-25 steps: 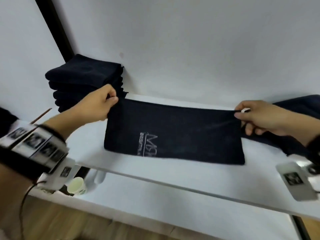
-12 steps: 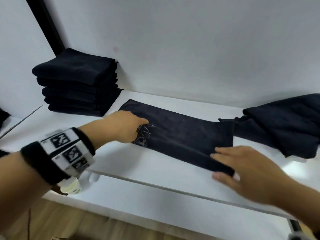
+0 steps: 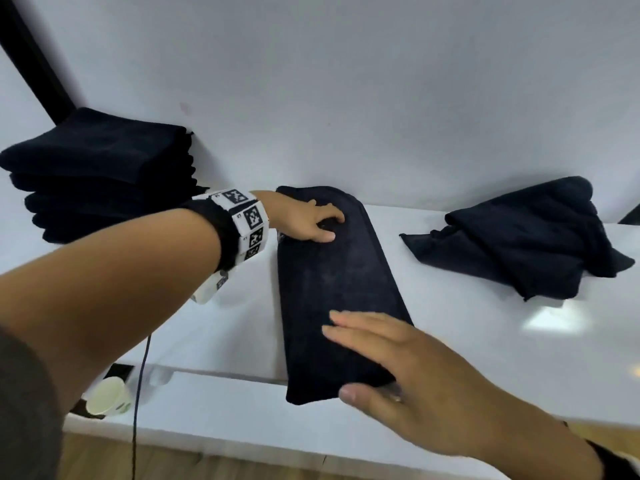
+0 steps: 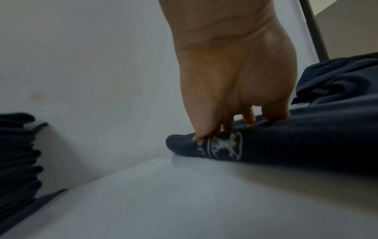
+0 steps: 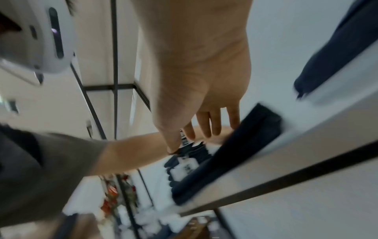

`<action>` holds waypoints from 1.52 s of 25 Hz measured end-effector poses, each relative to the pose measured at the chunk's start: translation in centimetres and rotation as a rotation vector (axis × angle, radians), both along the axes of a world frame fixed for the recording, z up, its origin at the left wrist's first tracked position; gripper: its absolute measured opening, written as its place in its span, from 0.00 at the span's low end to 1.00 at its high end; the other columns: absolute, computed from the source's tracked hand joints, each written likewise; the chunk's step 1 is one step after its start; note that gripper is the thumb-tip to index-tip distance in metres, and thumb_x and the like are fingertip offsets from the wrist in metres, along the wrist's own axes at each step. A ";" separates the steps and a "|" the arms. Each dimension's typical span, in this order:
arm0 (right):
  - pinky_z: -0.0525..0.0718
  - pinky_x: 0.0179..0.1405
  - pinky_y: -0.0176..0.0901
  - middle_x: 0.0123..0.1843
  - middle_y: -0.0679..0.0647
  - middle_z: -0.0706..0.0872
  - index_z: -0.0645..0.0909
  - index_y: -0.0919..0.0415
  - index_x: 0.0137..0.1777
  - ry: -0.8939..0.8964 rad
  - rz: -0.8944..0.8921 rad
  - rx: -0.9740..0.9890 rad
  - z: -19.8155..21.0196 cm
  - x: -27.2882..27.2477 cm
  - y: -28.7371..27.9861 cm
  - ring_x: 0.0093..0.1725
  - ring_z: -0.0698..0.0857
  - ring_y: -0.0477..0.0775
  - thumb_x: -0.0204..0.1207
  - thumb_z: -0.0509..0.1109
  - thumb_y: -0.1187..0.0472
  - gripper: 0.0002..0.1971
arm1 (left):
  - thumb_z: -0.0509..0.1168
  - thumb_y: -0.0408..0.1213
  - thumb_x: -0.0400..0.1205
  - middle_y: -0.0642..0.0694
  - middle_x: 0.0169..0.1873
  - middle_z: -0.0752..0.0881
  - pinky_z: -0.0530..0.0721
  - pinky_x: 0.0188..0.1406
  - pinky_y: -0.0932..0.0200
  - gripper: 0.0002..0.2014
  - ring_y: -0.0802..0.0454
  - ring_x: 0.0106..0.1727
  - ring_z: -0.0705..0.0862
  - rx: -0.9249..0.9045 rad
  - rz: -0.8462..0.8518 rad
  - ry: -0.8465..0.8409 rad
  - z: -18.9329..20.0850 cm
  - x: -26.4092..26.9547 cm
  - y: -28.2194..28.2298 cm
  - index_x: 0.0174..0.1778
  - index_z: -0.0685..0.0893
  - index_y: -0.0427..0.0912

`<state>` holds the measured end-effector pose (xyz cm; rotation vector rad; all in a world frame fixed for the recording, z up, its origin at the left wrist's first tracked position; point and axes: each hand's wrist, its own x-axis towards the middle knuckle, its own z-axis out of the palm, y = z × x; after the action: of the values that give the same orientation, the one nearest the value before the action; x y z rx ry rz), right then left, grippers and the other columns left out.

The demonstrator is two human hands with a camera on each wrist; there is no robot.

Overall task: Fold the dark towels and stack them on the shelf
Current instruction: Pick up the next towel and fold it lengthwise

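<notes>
Mid-fold: left hand (image 3: 304, 220) pinches the towel (image 3: 332, 289) at the shelf's (image 3: 485, 323) back edge; right hand (image 3: 415, 379), fingers spread, lies flat near the front edge. Next, probably fold it in half.

dark folded towel (image 3: 339, 292) lies lengthwise on white shelf (image 3: 467, 341).

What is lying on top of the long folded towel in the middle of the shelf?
Only hands: the left hand grips the far end of the long folded towel, and the right hand lies over its near end. Its underside and inner layers are covered.
</notes>
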<state>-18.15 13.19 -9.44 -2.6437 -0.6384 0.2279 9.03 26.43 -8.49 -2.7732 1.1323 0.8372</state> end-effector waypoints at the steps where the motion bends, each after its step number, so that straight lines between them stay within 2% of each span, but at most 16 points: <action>1: 0.48 0.82 0.30 0.85 0.29 0.45 0.51 0.34 0.84 -0.040 -0.072 -0.063 -1.0 0.2 -1.1 0.83 0.42 0.29 0.79 0.54 0.31 0.35 | 0.52 0.56 0.88 0.48 0.87 0.51 0.52 0.83 0.45 0.30 0.43 0.87 0.48 -0.005 -0.006 0.002 -1.0 0.2 0.3 0.86 0.51 0.58; 2: 0.44 0.84 0.37 0.87 0.36 0.40 0.48 0.38 0.86 -0.057 -0.122 -0.154 -2.2 0.2 -1.9 0.85 0.39 0.36 0.79 0.52 0.29 0.38 | 0.50 0.58 0.88 0.49 0.87 0.42 0.42 0.85 0.41 0.33 0.44 0.87 0.39 -0.001 -0.016 -0.017 -1.8 0.1 0.6 0.87 0.45 0.57; 3: 0.44 0.84 0.44 0.88 0.43 0.40 0.47 0.42 0.87 -0.053 -0.145 -0.255 -3.5 0.1 -2.4 0.87 0.40 0.44 0.78 0.52 0.28 0.40 | 0.47 0.60 0.88 0.49 0.87 0.38 0.37 0.84 0.40 0.33 0.44 0.86 0.34 0.009 -0.020 -0.050 -2.6 0.0 0.6 0.86 0.41 0.57; 5: 0.51 0.80 0.54 0.89 0.53 0.49 0.53 0.50 0.87 -0.031 -0.154 -0.365 -5.1 -0.5 -2.6 0.88 0.49 0.54 0.78 0.54 0.28 0.43 | 0.41 0.63 0.87 0.50 0.86 0.35 0.33 0.83 0.41 0.33 0.45 0.86 0.32 0.024 -0.014 -0.109 -3.6 -0.3 0.2 0.85 0.37 0.59; 7: 0.55 0.78 0.57 0.89 0.56 0.55 0.56 0.52 0.87 -0.055 -0.155 -0.403 -5.7 -0.6 -2.5 0.87 0.54 0.57 0.78 0.55 0.30 0.42 | 0.39 0.65 0.86 0.51 0.86 0.34 0.31 0.82 0.40 0.33 0.46 0.85 0.30 0.025 0.001 -0.124 -4.0 -0.5 0.0 0.85 0.36 0.62; 11: 0.58 0.78 0.59 0.86 0.53 0.64 0.62 0.50 0.84 -0.173 -0.139 -0.377 -6.0 -0.6 -2.5 0.85 0.61 0.54 0.80 0.55 0.32 0.37 | 0.41 0.72 0.81 0.58 0.85 0.32 0.28 0.78 0.28 0.33 0.42 0.84 0.27 0.032 0.068 -0.126 -4.1 -0.7 -0.1 0.81 0.37 0.74; 15: 0.61 0.78 0.60 0.81 0.48 0.73 0.70 0.46 0.80 -0.277 -0.132 -0.322 -6.3 -0.6 -2.5 0.82 0.69 0.50 0.80 0.57 0.33 0.31 | 0.50 0.74 0.76 0.59 0.86 0.37 0.35 0.78 0.24 0.37 0.36 0.85 0.31 0.037 0.125 -0.096 -3.0 -1.2 -1.1 0.80 0.42 0.78; 17: 0.64 0.78 0.59 0.78 0.48 0.78 0.74 0.46 0.78 -0.336 -0.092 -0.269 -6.6 -0.9 -2.3 0.79 0.75 0.52 0.81 0.60 0.37 0.27 | 0.55 0.72 0.76 0.56 0.86 0.43 0.46 0.80 0.27 0.39 0.33 0.86 0.39 0.056 0.115 -0.064 -1.5 -1.1 -2.1 0.81 0.45 0.74; 19: 0.69 0.77 0.56 0.74 0.48 0.82 0.79 0.46 0.74 -0.400 -0.037 -0.201 -7.1 -1.4 -1.9 0.75 0.79 0.54 0.80 0.64 0.41 0.24 | 0.53 0.73 0.77 0.56 0.86 0.44 0.53 0.81 0.31 0.41 0.33 0.86 0.45 0.101 0.097 -0.075 -0.6 -1.4 -3.1 0.84 0.44 0.68; 21: 0.73 0.75 0.52 0.70 0.47 0.85 0.83 0.46 0.70 -0.461 -0.004 -0.151 -7.6 -1.6 -1.0 0.71 0.83 0.54 0.77 0.69 0.45 0.21 | 0.49 0.75 0.77 0.57 0.86 0.40 0.53 0.80 0.32 0.43 0.31 0.85 0.45 0.159 0.076 -0.128 -0.7 -2.0 -3.9 0.85 0.40 0.64; 23: 0.77 0.73 0.49 0.68 0.46 0.87 0.85 0.47 0.67 -0.505 0.021 -0.138 -7.9 -1.3 -0.4 0.69 0.84 0.54 0.76 0.70 0.47 0.20 | 0.48 0.76 0.76 0.59 0.86 0.35 0.48 0.81 0.32 0.45 0.28 0.85 0.41 0.167 0.081 -0.112 -1.1 -2.3 -4.6 0.84 0.36 0.65; 25: 0.78 0.72 0.49 0.70 0.46 0.85 0.84 0.47 0.69 -0.508 0.040 -0.139 -8.1 -1.1 -0.6 0.71 0.83 0.54 0.75 0.70 0.50 0.21 | 0.49 0.77 0.76 0.62 0.84 0.33 0.42 0.81 0.31 0.46 0.27 0.83 0.33 0.135 0.102 -0.046 -1.5 -2.4 -4.9 0.83 0.34 0.66; 28: 0.74 0.77 0.50 0.76 0.45 0.79 0.77 0.48 0.76 -0.469 0.070 -0.162 -8.0 -1.3 -1.0 0.77 0.77 0.52 0.71 0.69 0.56 0.29 | 0.50 0.77 0.76 0.62 0.84 0.32 0.41 0.81 0.28 0.45 0.32 0.83 0.29 0.100 0.108 0.017 -0.8 -2.6 -4.0 0.83 0.34 0.68; 30: 0.70 0.79 0.50 0.81 0.46 0.73 0.69 0.48 0.81 -0.459 0.094 -0.172 -7.7 -1.3 -1.7 0.81 0.71 0.50 0.72 0.69 0.54 0.34 | 0.47 0.74 0.79 0.59 0.85 0.35 0.42 0.82 0.31 0.41 0.41 0.85 0.32 0.089 0.045 0.004 0.6 -3.6 -2.6 0.84 0.37 0.65; 33: 0.59 0.81 0.51 0.87 0.50 0.60 0.55 0.51 0.87 -0.384 0.062 -0.280 -6.7 -1.0 -4.1 0.85 0.60 0.49 0.69 0.69 0.49 0.45 | 0.40 0.68 0.83 0.53 0.86 0.35 0.35 0.83 0.34 0.37 0.48 0.86 0.33 0.086 -0.105 -0.120 0.5 -8.0 2.3 0.86 0.40 0.57; 38: 0.56 0.80 0.58 0.88 0.54 0.56 0.52 0.53 0.87 -0.327 0.047 -0.416 -7.4 0.1 -4.1 0.87 0.54 0.54 0.70 0.64 0.42 0.46 | 0.40 0.73 0.78 0.50 0.82 0.23 0.32 0.83 0.39 0.44 0.52 0.80 0.20 -0.012 -0.211 -0.136 -3.1 -14.9 10.7 0.84 0.30 0.58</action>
<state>-18.09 9.11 -16.81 -3.1033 -0.8340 -0.0728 -5.84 37.10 -11.55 -2.6117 1.3765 0.6129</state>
